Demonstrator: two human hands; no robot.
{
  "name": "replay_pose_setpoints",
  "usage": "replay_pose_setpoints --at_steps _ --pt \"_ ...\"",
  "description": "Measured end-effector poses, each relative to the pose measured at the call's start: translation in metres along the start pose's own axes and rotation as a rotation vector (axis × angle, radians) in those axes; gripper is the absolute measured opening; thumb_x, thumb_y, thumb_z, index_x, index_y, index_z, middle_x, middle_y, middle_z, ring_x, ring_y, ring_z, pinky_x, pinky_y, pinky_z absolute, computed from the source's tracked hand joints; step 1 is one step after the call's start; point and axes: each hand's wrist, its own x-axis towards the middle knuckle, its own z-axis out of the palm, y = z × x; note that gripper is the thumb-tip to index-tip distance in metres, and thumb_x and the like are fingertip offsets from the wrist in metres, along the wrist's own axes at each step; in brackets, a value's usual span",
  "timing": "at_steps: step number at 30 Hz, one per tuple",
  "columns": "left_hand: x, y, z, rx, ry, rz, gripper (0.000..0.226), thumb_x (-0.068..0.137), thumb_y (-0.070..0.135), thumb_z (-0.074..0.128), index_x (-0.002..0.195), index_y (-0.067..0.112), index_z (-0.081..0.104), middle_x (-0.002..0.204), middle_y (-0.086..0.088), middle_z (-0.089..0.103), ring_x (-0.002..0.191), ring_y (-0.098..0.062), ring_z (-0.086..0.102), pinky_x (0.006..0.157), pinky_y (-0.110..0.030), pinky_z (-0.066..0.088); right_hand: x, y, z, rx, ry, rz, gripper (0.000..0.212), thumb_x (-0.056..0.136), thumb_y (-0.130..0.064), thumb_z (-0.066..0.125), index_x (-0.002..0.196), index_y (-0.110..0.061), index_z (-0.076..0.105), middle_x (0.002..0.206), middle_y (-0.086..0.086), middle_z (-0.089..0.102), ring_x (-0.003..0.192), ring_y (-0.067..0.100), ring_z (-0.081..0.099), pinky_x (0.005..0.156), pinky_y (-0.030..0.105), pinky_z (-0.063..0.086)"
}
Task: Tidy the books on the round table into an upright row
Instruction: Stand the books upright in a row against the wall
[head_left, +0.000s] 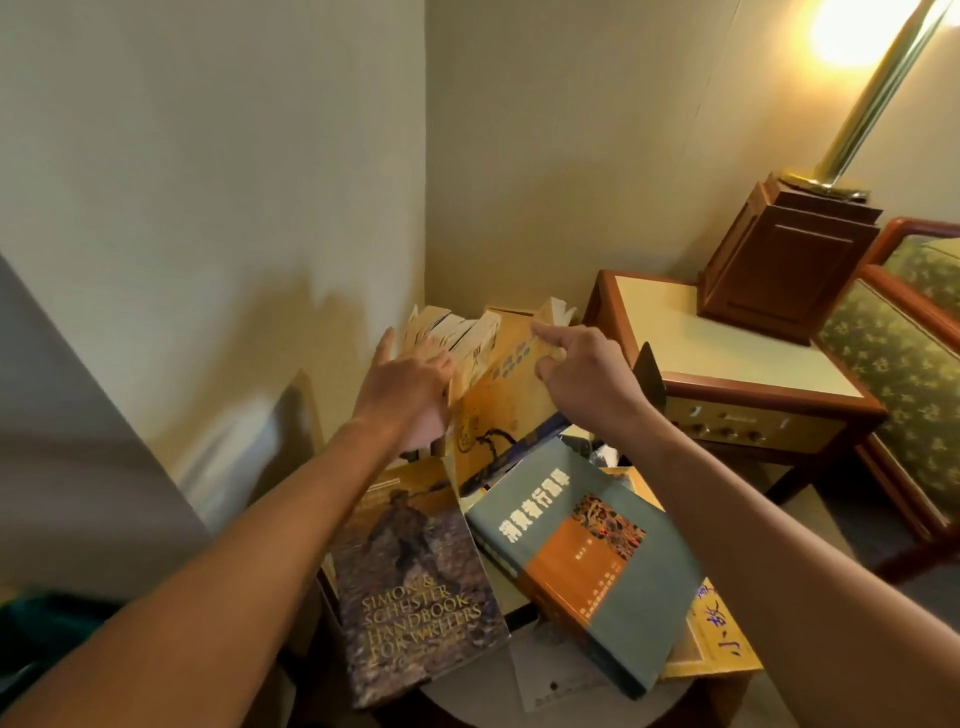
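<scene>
Flat books (576, 566) crowd the table; black bookend (648, 375) flanks right.

Round table (467, 717), near edge of my feed. I list: a handbook (410, 587) lying flat at front left; a hardback (582, 561) flat to its right, partly over a booklet (719, 639) at the table's right edge. Behind both, a large book (498, 410) leans against a row of books (467, 338) in the wall corner. Left hand (410, 384) flat against that row; right hand (587, 374) at the large book's top edge. Bookend (648, 371) just right. Further right: side table (727, 348), lamp base (779, 260) on it, armchair (904, 374) beyond.
</scene>
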Motion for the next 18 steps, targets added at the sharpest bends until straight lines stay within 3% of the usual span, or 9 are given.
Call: replay_pose_setpoints --at_steps 3,7,13,18 --pt "-0.006 -0.008 0.000 -0.063 0.011 -0.015 0.052 0.091 0.049 0.053 0.137 0.024 0.056 0.146 0.003 0.054 0.142 -0.016 0.040 0.120 -0.060 0.014 0.004 -0.012 0.008 -0.054 -0.056 -0.035 0.050 0.100 -0.010 0.050 0.148 -0.019 0.049 0.137 0.014 0.060 0.089 0.025 0.069 0.082 0.041 0.061" --pt "-0.007 -0.004 -0.004 -0.122 0.018 -0.063 0.049 0.097 0.033 0.053 0.144 0.020 0.049 0.154 0.001 0.046 0.147 -0.017 0.035 0.122 -0.058 0.015 0.007 -0.025 0.015 -0.106 -0.074 -0.094 0.048 0.099 -0.008 0.049 0.147 -0.016 0.051 0.146 0.015 0.054 0.120 0.032 0.059 0.095 0.044 0.056" --pt "-0.009 -0.009 0.008 -0.177 0.044 -0.115 0.055 0.097 0.031 0.052 0.151 0.022 0.041 0.161 0.003 0.036 0.151 -0.017 0.029 0.123 -0.053 0.016 0.025 -0.028 0.026 -0.191 0.008 -0.048 0.041 0.093 0.001 0.047 0.132 -0.002 0.062 0.126 0.025 0.064 0.090 0.033 0.067 0.080 0.047 0.061" --pt "-0.012 -0.006 0.015 -0.209 0.103 -0.111 0.053 0.097 0.021 0.051 0.150 0.020 0.044 0.159 0.002 0.039 0.150 -0.018 0.030 0.122 -0.050 0.021 0.055 -0.020 0.045 -0.186 -0.011 -0.013 0.057 0.092 0.003 0.041 0.147 -0.011 0.050 0.139 0.021 0.057 0.105 0.032 0.065 0.077 0.033 0.053"
